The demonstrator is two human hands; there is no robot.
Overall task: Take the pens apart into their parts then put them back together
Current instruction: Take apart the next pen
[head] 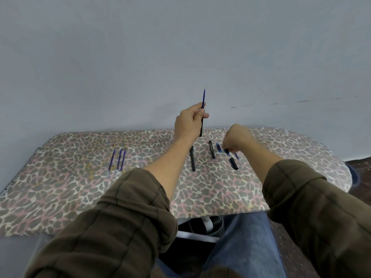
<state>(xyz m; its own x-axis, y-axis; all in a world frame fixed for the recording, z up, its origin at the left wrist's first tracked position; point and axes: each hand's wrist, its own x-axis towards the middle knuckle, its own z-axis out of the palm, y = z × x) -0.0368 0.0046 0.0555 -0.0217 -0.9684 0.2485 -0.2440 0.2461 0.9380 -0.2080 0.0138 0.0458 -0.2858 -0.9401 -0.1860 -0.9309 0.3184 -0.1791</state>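
Desk (80, 187) cover: leopard-print cloth, matt.
Held pen barrel (201, 127): black plastic, matt.
Lying barrels (192, 159): same matt black plastic.
Refills (119, 160): thin blue plastic, slight sheen.
Small dark part (227, 151): plastic, finish unclear.
Sleeves (120, 217): olive ribbed cloth.
Wall (140, 57): smooth, matt paint.

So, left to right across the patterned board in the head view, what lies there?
Three blue refills, long black barrel, printed black barrel, small blue cap, short black cap. Left out: the pen the left hand holds up, the dark piece the right hand pinches.
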